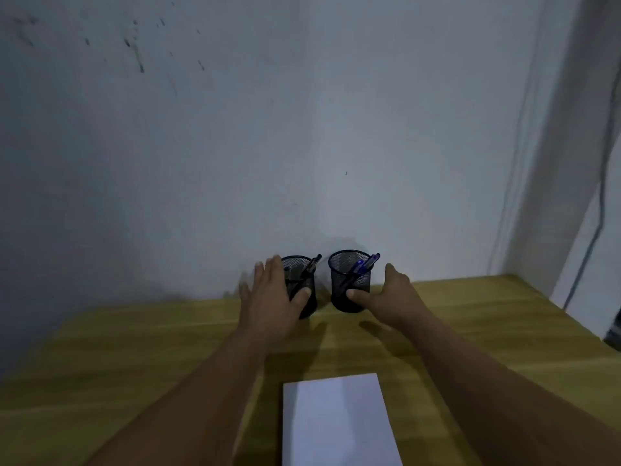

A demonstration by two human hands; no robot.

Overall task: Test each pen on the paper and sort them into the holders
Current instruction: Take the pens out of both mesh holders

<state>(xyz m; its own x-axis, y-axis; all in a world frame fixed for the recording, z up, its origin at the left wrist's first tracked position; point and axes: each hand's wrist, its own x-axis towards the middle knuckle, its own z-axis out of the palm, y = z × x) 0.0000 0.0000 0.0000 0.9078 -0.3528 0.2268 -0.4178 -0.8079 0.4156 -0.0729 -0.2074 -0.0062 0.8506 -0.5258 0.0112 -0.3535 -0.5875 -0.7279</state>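
Paper [337, 422] lies nearest me on the table [134, 348], centred where I can scribble on it. Farther out, my left hand [268, 297] cups the left holder [302, 284], fingers spread, thumb on its mesh; my right hand [386, 297] half-wraps the right holder [349, 280]. Dark pens [311, 265] lean in the left, blue pens [368, 264] in the right, so sorting looks done.

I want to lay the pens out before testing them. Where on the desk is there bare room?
Bare wood lies left of the paper, beyond the left forearm, and right of it toward the desk edge. It is crowded at the back wall: both mesh holders stand close together with the left hand and right hand against them.
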